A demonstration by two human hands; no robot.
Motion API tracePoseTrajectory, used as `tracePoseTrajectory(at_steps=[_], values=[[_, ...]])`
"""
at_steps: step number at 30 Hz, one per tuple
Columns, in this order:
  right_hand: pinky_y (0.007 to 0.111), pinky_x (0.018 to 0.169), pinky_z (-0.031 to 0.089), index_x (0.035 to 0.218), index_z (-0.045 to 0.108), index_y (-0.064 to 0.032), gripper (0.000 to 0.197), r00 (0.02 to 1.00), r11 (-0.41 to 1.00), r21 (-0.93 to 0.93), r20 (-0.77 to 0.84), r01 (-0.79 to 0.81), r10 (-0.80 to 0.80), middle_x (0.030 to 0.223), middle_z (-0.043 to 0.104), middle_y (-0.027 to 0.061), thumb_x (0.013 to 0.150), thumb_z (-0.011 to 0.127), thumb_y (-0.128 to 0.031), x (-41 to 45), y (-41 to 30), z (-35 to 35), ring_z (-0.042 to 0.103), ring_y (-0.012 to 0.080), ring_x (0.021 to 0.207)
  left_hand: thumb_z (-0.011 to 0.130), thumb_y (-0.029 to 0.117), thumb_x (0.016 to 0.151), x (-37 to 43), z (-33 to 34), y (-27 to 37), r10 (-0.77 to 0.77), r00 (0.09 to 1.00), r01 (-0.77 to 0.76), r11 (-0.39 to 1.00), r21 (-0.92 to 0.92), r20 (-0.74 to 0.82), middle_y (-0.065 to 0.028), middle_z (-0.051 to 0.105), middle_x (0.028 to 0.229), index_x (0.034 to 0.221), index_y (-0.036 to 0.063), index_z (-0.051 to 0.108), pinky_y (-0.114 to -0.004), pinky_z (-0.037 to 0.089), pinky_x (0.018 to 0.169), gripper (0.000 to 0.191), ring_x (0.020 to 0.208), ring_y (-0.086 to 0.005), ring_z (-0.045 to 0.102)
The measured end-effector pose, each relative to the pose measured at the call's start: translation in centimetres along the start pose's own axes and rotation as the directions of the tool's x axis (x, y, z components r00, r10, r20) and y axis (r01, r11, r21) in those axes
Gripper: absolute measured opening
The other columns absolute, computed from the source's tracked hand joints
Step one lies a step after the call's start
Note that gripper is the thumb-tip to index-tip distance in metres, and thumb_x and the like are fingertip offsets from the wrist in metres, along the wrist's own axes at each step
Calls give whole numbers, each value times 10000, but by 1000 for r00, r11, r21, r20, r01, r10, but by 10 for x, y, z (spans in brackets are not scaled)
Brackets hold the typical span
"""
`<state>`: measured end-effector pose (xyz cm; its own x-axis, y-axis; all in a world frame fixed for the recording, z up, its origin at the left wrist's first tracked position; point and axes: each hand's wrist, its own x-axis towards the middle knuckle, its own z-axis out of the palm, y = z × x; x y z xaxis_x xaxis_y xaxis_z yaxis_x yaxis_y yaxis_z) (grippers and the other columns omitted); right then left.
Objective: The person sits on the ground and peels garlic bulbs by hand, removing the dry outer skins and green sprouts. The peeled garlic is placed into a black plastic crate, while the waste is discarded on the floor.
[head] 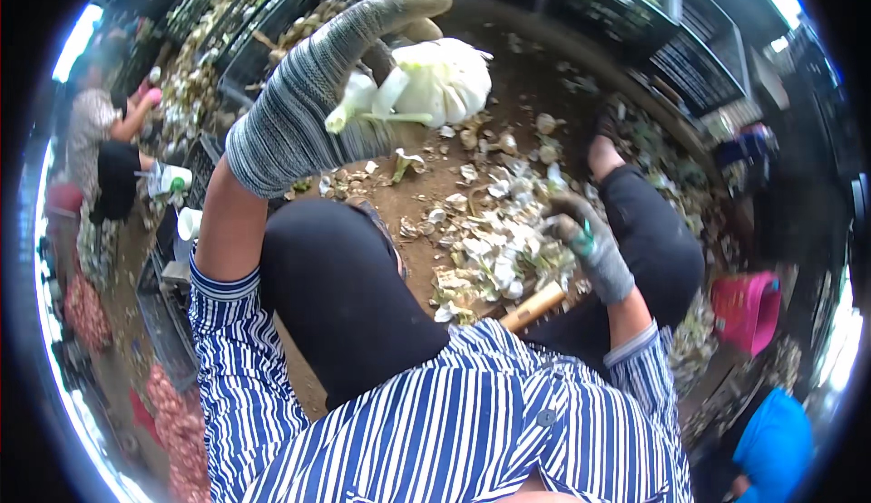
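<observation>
My left hand (320, 88), in a grey striped knit glove, is raised up front and grips a white garlic bulb (446, 82). The bulb's pale cut stem (343, 105) points back towards my palm, and a loose strip of skin hangs by it. Lower down, between my knees, my right hand (592, 248) wears a grey glove with darkened fingers and a green band (584, 239) around one of them. Its fingers are curled and blurred, so whether they hold anything is hidden. Beneath that hand lies a heap of garlic peelings (507, 251) on the dirt floor.
Black plastic crates (694, 61) stand at the front right, others with garlic at the front left. A wooden bar (534, 307) lies close to my lap. A pink plastic bin (745, 312) is at right. Co-workers (99, 122) sit left; red mesh sacks (173, 428) lie behind.
</observation>
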<state>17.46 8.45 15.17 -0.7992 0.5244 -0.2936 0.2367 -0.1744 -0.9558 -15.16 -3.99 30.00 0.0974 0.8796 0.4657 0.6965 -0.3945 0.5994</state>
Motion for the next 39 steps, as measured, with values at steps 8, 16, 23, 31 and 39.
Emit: tracePoseTrajectory(at_steps=[8, 16, 23, 31, 39], values=[[423, 1035, 394, 1353, 391, -21, 567, 835, 548, 794, 96, 265, -542, 1309, 498, 120, 954, 479, -415, -105, -38, 1, 528, 203, 1174, 833, 135, 602, 29, 162, 144, 181, 973, -180, 983, -22, 141, -90, 589, 1179, 1347, 65, 461, -288, 484, 763, 836, 855, -168, 573], [492, 1014, 421, 1286, 442, -66, 590, 864, 191, 870, -378, 454, -334, 1261, 514, 165, 917, 464, -526, -194, 7, -19, 511, 300, 1183, 846, 155, 566, 40, 278, 206, 250, 968, -246, 964, -104, 26, -144, 530, 1243, 1298, 78, 497, -399, 463, 931, 815, 1139, -308, 523], [604, 957, 419, 1166, 562, -118, 507, 683, 12, 749, -597, 662, -421, 1206, 557, 148, 909, 446, -539, -288, 5, -70, 538, 337, 1130, 679, 98, 727, 2, 223, 199, 83, 995, -95, 970, -226, -61, -123, 461, 1362, 1400, 50, 362, -338, 472, 933, 745, 1210, -245, 496], [592, 916, 450, 1107, 581, -134, 526, 427, -1, 459, -828, 888, -364, 1112, 591, 103, 866, 484, -591, -360, 36, -122, 569, 313, 1062, 596, 278, 905, -165, 43, 12, -520, 711, 231, 808, -542, -473, -142, 566, 1252, 1253, 4, 486, -354, 460, 946, 456, 1108, -232, 564], [561, 857, 480, 1081, 574, -105, 532, 350, -77, 402, -863, 912, -364, 1093, 583, 122, 884, 424, -575, -377, 41, -138, 581, 321, 989, 591, 234, 905, -259, 16, -24, -788, 424, 9, 497, -868, -447, -108, 636, 1152, 1191, 45, 557, -360, 470, 933, 344, 1037, -233, 607]])
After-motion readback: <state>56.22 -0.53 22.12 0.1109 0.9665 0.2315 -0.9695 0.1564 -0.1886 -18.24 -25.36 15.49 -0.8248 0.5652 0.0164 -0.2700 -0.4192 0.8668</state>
